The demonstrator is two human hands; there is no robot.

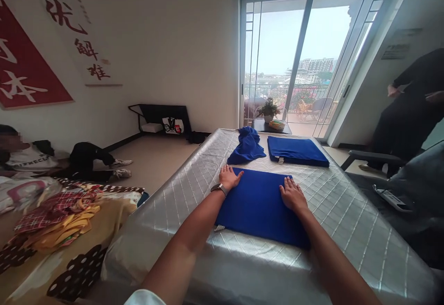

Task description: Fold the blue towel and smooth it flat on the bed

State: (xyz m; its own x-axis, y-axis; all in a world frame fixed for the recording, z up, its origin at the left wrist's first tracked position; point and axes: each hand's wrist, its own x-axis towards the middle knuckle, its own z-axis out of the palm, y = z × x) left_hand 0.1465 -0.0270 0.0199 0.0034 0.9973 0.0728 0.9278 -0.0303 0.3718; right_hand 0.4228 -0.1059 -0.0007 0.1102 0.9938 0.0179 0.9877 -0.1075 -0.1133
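A blue cloth (258, 205) lies flat in a folded rectangle before me, a small white tag showing at its near left corner. My left hand (229, 177), with a watch on the wrist, rests on its far left corner, fingers stretched out. Across from it, my right hand (293, 195) lies flat along the right edge, fingers extended. Just beyond, a crumpled blue cloth (246, 146) sits loosely heaped. To its right is a neat folded stack of blue cloth (297, 151) with a white tag at the front.
All the blue cloths lie on a table or bed with a quilted silver cover (166, 203). Mixed clothes (65, 212) are piled at left, near a seated person (93, 161). A dark chair (412, 194) and a standing person (409, 96) are at right. A potted plant (269, 109) stands by the glass door.
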